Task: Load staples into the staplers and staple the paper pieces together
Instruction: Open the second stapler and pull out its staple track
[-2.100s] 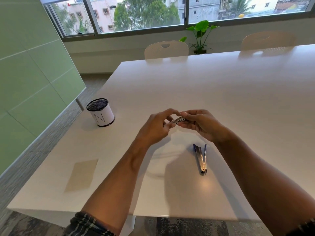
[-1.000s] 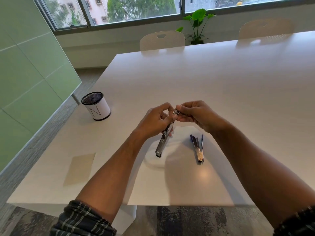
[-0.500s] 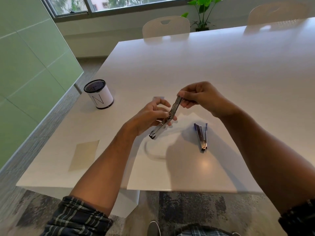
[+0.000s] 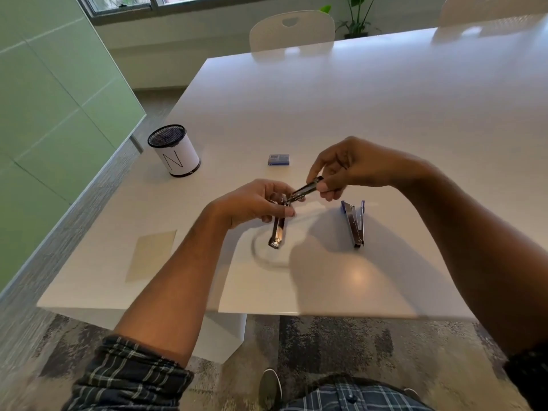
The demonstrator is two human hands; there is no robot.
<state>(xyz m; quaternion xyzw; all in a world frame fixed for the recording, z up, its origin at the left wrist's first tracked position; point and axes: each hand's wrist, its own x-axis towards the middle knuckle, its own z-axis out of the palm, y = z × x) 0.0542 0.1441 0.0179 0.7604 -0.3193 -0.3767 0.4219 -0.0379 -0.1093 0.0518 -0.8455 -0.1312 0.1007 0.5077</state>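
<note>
A metal stapler is held swung open above the white table. My left hand grips its lower arm near the hinge, and that arm points down toward me. My right hand pinches the raised end of its upper arm. A second stapler with blue trim lies on the table just right of my hands. A small blue staple box sits beyond my hands. A tan paper piece lies near the table's front left corner.
A white pen cup with a mesh rim and a letter N stands at the left edge. White chairs stand at the far side, with a plant by the window. The table's front edge is close to my body.
The stapler in my hands went from nearly straight to folded open at the hinge, my right hand lifting the upper arm. My view tilted down, and the blue staple box came into sight.
</note>
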